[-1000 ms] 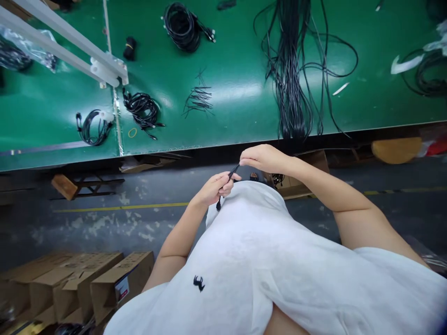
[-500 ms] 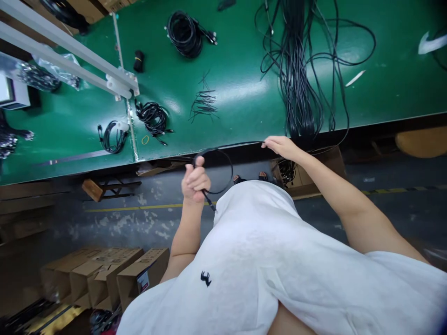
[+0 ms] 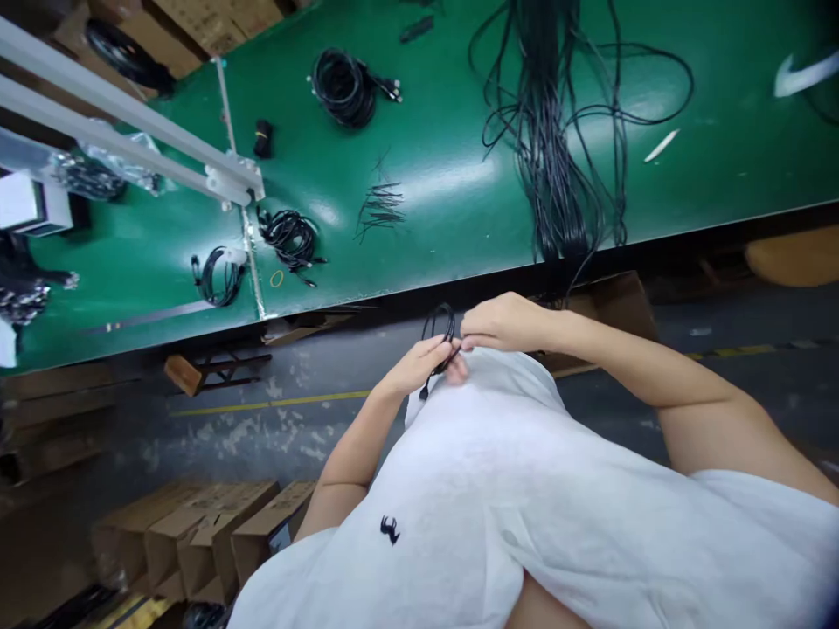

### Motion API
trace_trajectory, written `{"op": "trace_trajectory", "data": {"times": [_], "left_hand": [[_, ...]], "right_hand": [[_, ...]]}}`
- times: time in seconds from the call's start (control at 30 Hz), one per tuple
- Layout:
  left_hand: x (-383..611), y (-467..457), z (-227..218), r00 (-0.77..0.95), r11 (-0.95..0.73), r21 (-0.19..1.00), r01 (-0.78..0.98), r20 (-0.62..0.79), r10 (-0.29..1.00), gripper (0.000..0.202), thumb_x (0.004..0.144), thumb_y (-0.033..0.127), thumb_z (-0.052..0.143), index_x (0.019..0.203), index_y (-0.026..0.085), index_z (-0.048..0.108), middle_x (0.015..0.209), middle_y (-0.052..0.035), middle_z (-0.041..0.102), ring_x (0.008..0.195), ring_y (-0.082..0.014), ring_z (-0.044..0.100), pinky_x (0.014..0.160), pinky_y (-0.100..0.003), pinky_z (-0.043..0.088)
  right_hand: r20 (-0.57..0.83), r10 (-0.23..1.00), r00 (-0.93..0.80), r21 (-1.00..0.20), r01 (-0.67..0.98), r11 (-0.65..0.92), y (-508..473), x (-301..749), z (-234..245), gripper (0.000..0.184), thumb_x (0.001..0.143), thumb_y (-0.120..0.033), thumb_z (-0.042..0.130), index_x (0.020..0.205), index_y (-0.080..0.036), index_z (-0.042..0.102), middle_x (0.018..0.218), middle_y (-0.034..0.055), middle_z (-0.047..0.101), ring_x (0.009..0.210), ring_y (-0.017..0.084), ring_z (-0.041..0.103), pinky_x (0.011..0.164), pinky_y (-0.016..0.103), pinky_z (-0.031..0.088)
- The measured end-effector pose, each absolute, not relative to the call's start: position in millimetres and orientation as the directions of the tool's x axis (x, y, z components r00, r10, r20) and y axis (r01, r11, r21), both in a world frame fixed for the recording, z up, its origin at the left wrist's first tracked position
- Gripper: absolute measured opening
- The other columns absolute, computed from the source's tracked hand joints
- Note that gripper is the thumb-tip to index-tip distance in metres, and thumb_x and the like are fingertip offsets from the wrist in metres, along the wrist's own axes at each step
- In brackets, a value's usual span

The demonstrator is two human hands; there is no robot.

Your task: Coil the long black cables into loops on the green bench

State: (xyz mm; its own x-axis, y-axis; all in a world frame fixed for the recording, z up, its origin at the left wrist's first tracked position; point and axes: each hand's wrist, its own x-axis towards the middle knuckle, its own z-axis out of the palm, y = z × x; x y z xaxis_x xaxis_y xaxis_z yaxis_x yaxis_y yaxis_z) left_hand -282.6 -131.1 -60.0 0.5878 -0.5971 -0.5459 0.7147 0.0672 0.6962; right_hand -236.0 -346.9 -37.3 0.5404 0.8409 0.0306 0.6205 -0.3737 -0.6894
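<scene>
In front of my white shirt, past the bench edge, both hands are close together on a black cable [image 3: 449, 320] wound into small loops. My left hand [image 3: 425, 362] is closed on the loops, and a connector end hangs below its fingers. Close beside it, my right hand [image 3: 502, 321] pinches the same cable, fingers curled. On the green bench [image 3: 446, 218] a large bundle of black cables [image 3: 554, 166] hangs toward the front edge. Several thin black ties [image 3: 381, 210] lie left of it. Coiled cables [image 3: 292, 240] rest farther left, with a yellow rubber band [image 3: 276, 279] near them.
A grey metal post [image 3: 131, 122] crosses the bench at the left. Open cardboard boxes [image 3: 216, 533] stand on the floor at lower left. Wooden stools [image 3: 183, 374] sit below the bench edge. Another box [image 3: 622, 301] is under the bench at right.
My right hand has come left and down to my left hand. The single wide loop has become several small loops. My left hand has shifted right, and the view has tilted slightly.
</scene>
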Motion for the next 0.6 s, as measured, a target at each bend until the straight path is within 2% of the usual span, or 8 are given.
{"op": "trace_trajectory", "data": {"times": [0.07,0.13,0.23,0.27,0.33,0.4,0.5,0.6], "left_hand": [[-285,-126,-55,0.513,0.071,0.65,0.756,-0.522,-0.682,0.042,0.085,0.049,0.065,0.094,0.008,0.069,0.045,0.005,0.046,0.035,-0.0047,0.038,0.039,-0.016,0.035],[-282,-110,-47,0.551,0.21,0.602,0.77,-0.462,-0.695,0.037,0.085,0.046,0.066,0.086,0.01,0.07,0.038,0.0101,0.032,0.028,-0.0017,0.022,0.032,-0.014,0.025],[-272,-81,-33,0.776,0.551,0.549,0.629,-0.403,-0.484,0.025,0.09,0.036,0.06,0.092,0.014,0.07,0.038,0.0128,0.028,0.024,0.0007,0.011,0.027,-0.01,0.017],[-268,-74,-29,0.83,0.637,0.537,0.553,-0.419,-0.368,0.023,0.094,0.034,0.055,0.098,0.015,0.069,0.04,0.0127,0.032,0.024,0.0014,0.011,0.026,-0.008,0.016],[-263,-68,-26,0.86,0.72,0.531,0.448,-0.476,-0.184,0.026,0.099,0.03,0.046,0.111,0.018,0.065,0.05,0.0104,0.047,0.025,0.0032,0.02,0.027,-0.005,0.017],[-258,-71,-28,0.844,0.716,0.545,0.436,-0.523,-0.116,0.026,0.099,0.028,0.045,0.116,0.019,0.063,0.063,0.0062,0.059,0.031,0.0042,0.034,0.029,-0.004,0.021],[-254,-89,-41,0.815,0.549,0.644,0.533,-0.565,-0.129,0.022,0.093,0.029,0.057,0.108,0.015,0.065,0.078,-0.0012,0.068,0.05,-0.0006,0.057,0.039,-0.005,0.037],[-260,-111,-58,0.785,0.273,0.736,0.619,-0.585,-0.203,0.032,0.084,0.039,0.068,0.1,0.011,0.065,0.089,-0.009,0.072,0.073,-0.0129,0.069,0.061,-0.019,0.054]], "right_hand": [[-0.02,0.822,0.569,-0.749,0.536,-0.39,-363,-213,-49,0.037,0.097,-0.041,0.041,0.087,-0.019,0.068,0.085,0.0035,0.07,0.077,0.015,0.06,0.064,0.024,0.035],[-0.079,0.73,0.679,-0.753,0.439,-0.491,-398,-196,-76,0.039,0.097,-0.041,0.038,0.088,-0.02,0.07,0.092,0.0034,0.071,0.083,0.016,0.062,0.069,0.025,0.038],[-0.157,0.394,0.906,-0.531,0.259,-0.807,-460,-193,-125,0.04,0.097,-0.033,0.034,0.092,-0.017,0.07,0.101,0.0085,0.071,0.09,0.02,0.062,0.073,0.029,0.04],[-0.197,0.362,0.911,-0.43,0.252,-0.867,-473,-199,-138,0.037,0.096,-0.031,0.036,0.095,-0.016,0.07,0.102,0.0106,0.071,0.09,0.021,0.063,0.071,0.029,0.039],[-0.307,0.481,0.822,-0.309,0.392,-0.867,-478,-221,-154,0.031,0.095,-0.025,0.04,0.091,-0.016,0.07,0.093,0.0112,0.072,0.083,0.021,0.064,0.066,0.029,0.037],[-0.372,0.694,0.616,-0.343,0.604,-0.719,-454,-252,-150,0.029,0.096,-0.024,0.042,0.085,-0.015,0.068,0.082,0.0102,0.071,0.074,0.019,0.063,0.062,0.028,0.033],[-0.256,0.889,0.379,-0.476,0.751,-0.457,-394,-287,-117,0.033,0.1,-0.029,0.038,0.087,-0.014,0.065,0.076,0.0079,0.069,0.067,0.016,0.061,0.061,0.028,0.031],[-0.108,0.939,0.326,-0.522,0.786,-0.333,-350,-284,-82,0.033,0.101,-0.034,0.037,0.091,-0.016,0.064,0.08,0.0063,0.068,0.067,0.015,0.06,0.06,0.027,0.029]]}}
